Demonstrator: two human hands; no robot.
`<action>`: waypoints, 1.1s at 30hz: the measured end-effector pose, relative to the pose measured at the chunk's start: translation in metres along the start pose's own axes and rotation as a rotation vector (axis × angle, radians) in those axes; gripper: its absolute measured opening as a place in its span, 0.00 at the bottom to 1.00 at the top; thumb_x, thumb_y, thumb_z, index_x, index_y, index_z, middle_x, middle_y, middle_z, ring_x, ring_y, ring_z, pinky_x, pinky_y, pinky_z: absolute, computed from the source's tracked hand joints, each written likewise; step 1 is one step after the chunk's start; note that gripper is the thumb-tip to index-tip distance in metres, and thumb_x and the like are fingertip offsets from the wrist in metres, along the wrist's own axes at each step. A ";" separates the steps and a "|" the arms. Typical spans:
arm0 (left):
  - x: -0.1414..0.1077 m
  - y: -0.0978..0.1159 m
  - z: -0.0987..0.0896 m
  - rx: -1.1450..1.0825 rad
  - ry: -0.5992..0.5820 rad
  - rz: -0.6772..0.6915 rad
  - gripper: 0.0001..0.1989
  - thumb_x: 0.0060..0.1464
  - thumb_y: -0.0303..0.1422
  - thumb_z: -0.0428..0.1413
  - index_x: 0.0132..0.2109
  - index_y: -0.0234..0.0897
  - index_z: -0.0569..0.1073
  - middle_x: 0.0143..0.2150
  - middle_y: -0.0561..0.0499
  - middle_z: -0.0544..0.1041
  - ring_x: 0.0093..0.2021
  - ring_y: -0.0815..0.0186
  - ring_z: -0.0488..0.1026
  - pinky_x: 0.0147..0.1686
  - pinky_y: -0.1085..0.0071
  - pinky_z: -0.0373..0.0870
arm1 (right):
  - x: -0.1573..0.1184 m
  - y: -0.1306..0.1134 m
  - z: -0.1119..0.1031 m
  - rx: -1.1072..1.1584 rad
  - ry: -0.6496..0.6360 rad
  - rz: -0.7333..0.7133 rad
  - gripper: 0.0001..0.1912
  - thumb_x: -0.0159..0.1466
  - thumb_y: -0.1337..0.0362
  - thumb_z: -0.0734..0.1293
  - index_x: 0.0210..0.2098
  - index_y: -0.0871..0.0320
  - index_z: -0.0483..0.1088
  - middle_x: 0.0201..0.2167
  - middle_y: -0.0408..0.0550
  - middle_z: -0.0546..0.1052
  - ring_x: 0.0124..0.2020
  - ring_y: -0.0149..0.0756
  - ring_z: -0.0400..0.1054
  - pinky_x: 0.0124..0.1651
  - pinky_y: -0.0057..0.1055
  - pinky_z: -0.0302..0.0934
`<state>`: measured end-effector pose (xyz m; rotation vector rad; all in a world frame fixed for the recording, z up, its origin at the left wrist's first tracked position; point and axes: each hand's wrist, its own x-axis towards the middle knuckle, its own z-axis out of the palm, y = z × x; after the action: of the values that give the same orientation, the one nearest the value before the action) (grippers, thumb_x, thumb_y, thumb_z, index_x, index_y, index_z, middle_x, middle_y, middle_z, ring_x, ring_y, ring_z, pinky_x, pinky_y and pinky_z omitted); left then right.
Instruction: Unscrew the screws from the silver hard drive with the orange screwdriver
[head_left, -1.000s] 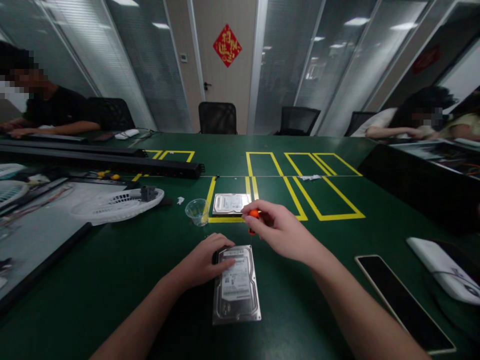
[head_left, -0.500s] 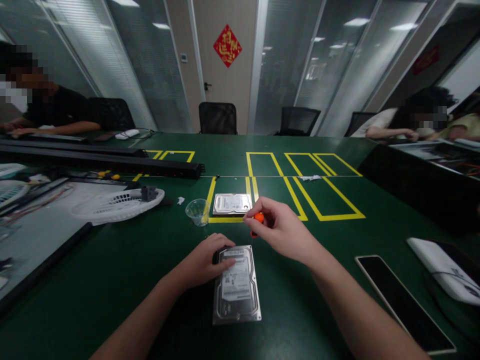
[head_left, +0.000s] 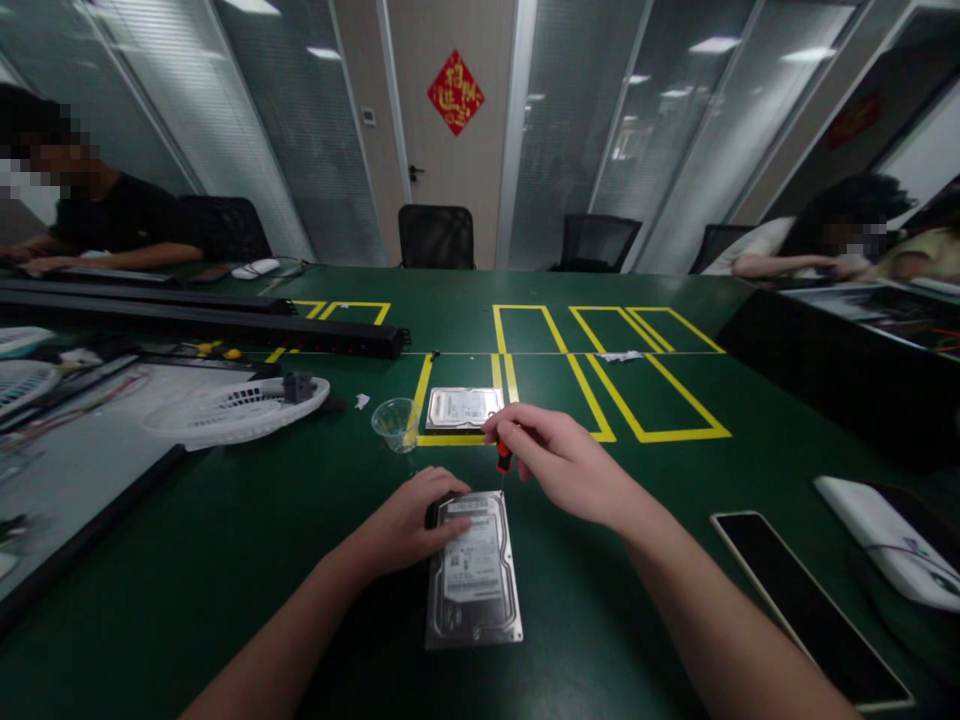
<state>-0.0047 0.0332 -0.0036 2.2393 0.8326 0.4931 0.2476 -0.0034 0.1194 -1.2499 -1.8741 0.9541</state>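
A silver hard drive (head_left: 474, 580) with a white label lies flat on the green table in front of me. My left hand (head_left: 424, 515) grips its far left part, the thumb across the label and the fingers along the far-left edge. With closed fingers my right hand (head_left: 551, 445) holds a small red-orange and black screwdriver (head_left: 504, 456) upright by its handle. The thin shaft points down at the drive's far right corner; a screw there is too small to make out. Beyond lies a second hard drive (head_left: 463, 408), beside a clear plastic cup (head_left: 396, 425).
At left are a white racket-shaped frame (head_left: 247, 412), a grey panel (head_left: 82, 470) and long black bars (head_left: 300, 328). A phone (head_left: 810, 605) and a white device (head_left: 892, 540) lie at right. Yellow tape (head_left: 682, 434) marks the table. People sit at both far sides.
The fingers of my right hand have turned and shifted around the screwdriver handle, now covering its top. My left hand and the drive have stayed in place.
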 end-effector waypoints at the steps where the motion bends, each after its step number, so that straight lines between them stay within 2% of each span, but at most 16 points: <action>1: 0.000 0.000 0.000 0.000 0.002 0.002 0.13 0.67 0.34 0.63 0.57 0.42 0.77 0.53 0.46 0.79 0.53 0.55 0.75 0.54 0.59 0.73 | 0.000 0.000 0.000 -0.002 0.012 0.005 0.13 0.78 0.57 0.62 0.43 0.56 0.75 0.36 0.45 0.78 0.32 0.33 0.69 0.35 0.32 0.60; 6: -0.002 0.001 0.000 0.010 -0.001 0.001 0.13 0.67 0.35 0.62 0.57 0.42 0.77 0.54 0.46 0.79 0.54 0.55 0.75 0.54 0.58 0.73 | 0.001 0.003 0.001 -0.010 0.070 0.013 0.09 0.73 0.58 0.68 0.39 0.57 0.74 0.29 0.42 0.75 0.28 0.32 0.65 0.31 0.32 0.56; 9: -0.002 0.003 0.000 0.017 -0.009 -0.010 0.14 0.67 0.36 0.62 0.57 0.41 0.77 0.55 0.45 0.79 0.54 0.54 0.75 0.55 0.57 0.73 | 0.000 0.004 0.001 0.017 0.081 0.008 0.06 0.70 0.62 0.70 0.37 0.57 0.73 0.32 0.44 0.77 0.28 0.32 0.65 0.31 0.32 0.57; 12: -0.002 0.004 -0.001 0.018 -0.015 -0.018 0.14 0.68 0.37 0.62 0.58 0.41 0.77 0.55 0.45 0.79 0.54 0.54 0.75 0.55 0.57 0.73 | 0.000 0.005 0.000 0.063 0.091 -0.022 0.03 0.70 0.63 0.70 0.41 0.56 0.73 0.36 0.45 0.79 0.30 0.32 0.67 0.32 0.31 0.58; 14: -0.002 0.004 -0.001 0.014 -0.013 -0.017 0.14 0.68 0.37 0.61 0.57 0.41 0.77 0.55 0.45 0.79 0.54 0.54 0.75 0.55 0.57 0.73 | 0.000 0.004 -0.001 0.082 0.072 -0.030 0.04 0.71 0.62 0.69 0.44 0.56 0.73 0.36 0.45 0.80 0.32 0.33 0.69 0.34 0.32 0.59; 20: -0.001 0.003 -0.002 -0.004 -0.004 -0.005 0.13 0.67 0.36 0.62 0.57 0.41 0.77 0.54 0.45 0.79 0.53 0.55 0.75 0.54 0.57 0.73 | 0.000 0.001 -0.002 -0.021 0.018 0.008 0.14 0.76 0.55 0.66 0.40 0.56 0.77 0.30 0.43 0.76 0.30 0.33 0.66 0.33 0.32 0.57; 23: -0.001 0.004 -0.002 -0.002 -0.010 -0.006 0.13 0.68 0.36 0.62 0.57 0.41 0.77 0.53 0.46 0.79 0.53 0.55 0.75 0.54 0.58 0.73 | 0.000 -0.002 -0.002 -0.015 0.007 0.018 0.17 0.78 0.54 0.61 0.44 0.56 0.77 0.35 0.45 0.78 0.31 0.33 0.68 0.34 0.31 0.60; 25: -0.002 0.003 -0.002 0.003 -0.012 -0.010 0.13 0.68 0.35 0.62 0.57 0.42 0.78 0.53 0.47 0.79 0.53 0.55 0.75 0.54 0.58 0.73 | -0.001 -0.003 -0.003 -0.004 0.016 0.029 0.16 0.78 0.58 0.59 0.47 0.56 0.78 0.37 0.46 0.79 0.32 0.33 0.70 0.35 0.31 0.62; 28: -0.002 0.002 -0.001 0.003 -0.003 -0.014 0.14 0.67 0.36 0.63 0.57 0.43 0.78 0.54 0.47 0.79 0.54 0.55 0.75 0.54 0.58 0.73 | -0.001 -0.004 -0.004 0.006 0.018 0.060 0.16 0.77 0.64 0.59 0.51 0.56 0.78 0.35 0.45 0.78 0.31 0.33 0.72 0.36 0.32 0.63; 33: -0.001 0.000 0.000 -0.003 0.001 -0.007 0.14 0.67 0.35 0.63 0.58 0.42 0.78 0.55 0.46 0.79 0.55 0.55 0.75 0.55 0.58 0.73 | -0.002 -0.004 -0.004 0.000 -0.003 0.035 0.13 0.77 0.59 0.63 0.48 0.56 0.77 0.35 0.45 0.79 0.31 0.33 0.71 0.35 0.32 0.63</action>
<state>-0.0058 0.0325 -0.0035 2.2326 0.8393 0.4918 0.2497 -0.0055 0.1249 -1.2855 -1.8604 0.9746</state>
